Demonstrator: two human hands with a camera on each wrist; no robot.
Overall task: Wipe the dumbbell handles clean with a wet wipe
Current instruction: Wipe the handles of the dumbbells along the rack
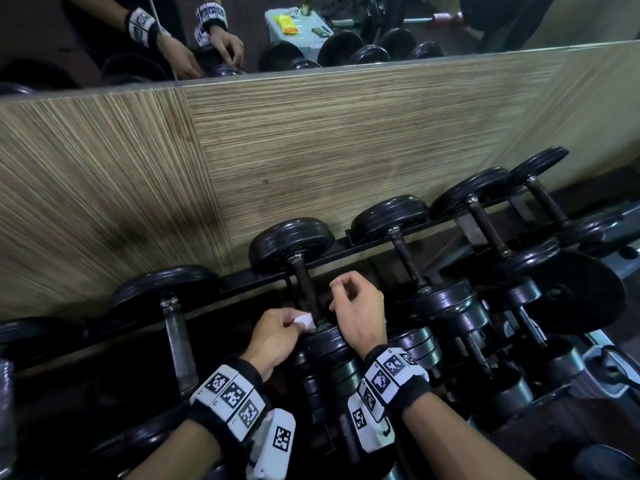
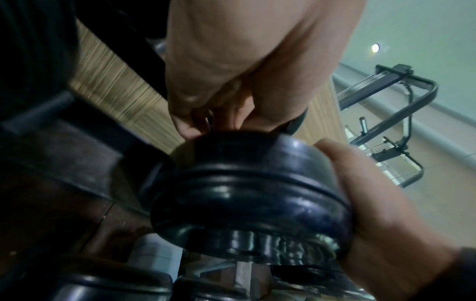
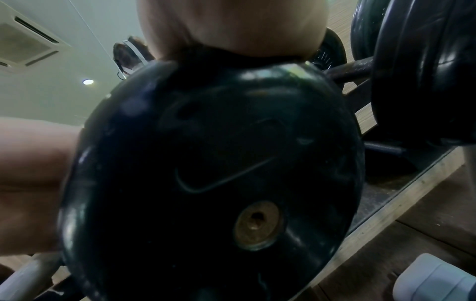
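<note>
Setting: a gym corner, with a wood-grain wall panel (image 1: 311,140) behind a black dumbbell rack (image 1: 363,249) and a mirror (image 1: 104,39) above the panel that reflects both hands.
Left grip: the left hand (image 1: 273,336) pinches a small bunched white wet wipe (image 1: 306,321) between thumb and fingertips, fingers curled around it.
Wipe position: the wipe is pressed against the near end of the dark handle (image 1: 308,289), just where it meets the near weight plate (image 1: 327,344).
Right grip: the right hand (image 1: 358,315) lies on the other side of the same handle, palm over the near plate; its fingers are loosely curled and hold nothing that I can see. The right wrist view shows only the plate's face under the palm.
Dumbbell: it lies across the rack, far plate (image 1: 291,240) toward the wall, near plate toward the person.
Neighbours: one dumbbell with a lighter, worn handle (image 1: 180,344) lies to the left, several more with dark handles (image 1: 408,261) to the right.
Step in hand: by my reading, wiping this handle, with the wipe at the near end of its run.
Progress: I cannot tell which handles are already clean; none looks visibly wet.
Next move: likely the wipe should wrap further around the bar and slide up toward the far plate, the right hand steadying the dumbbell against rolling.
Caution: the wad is small, so it may need turning to cover the underside.
</note>
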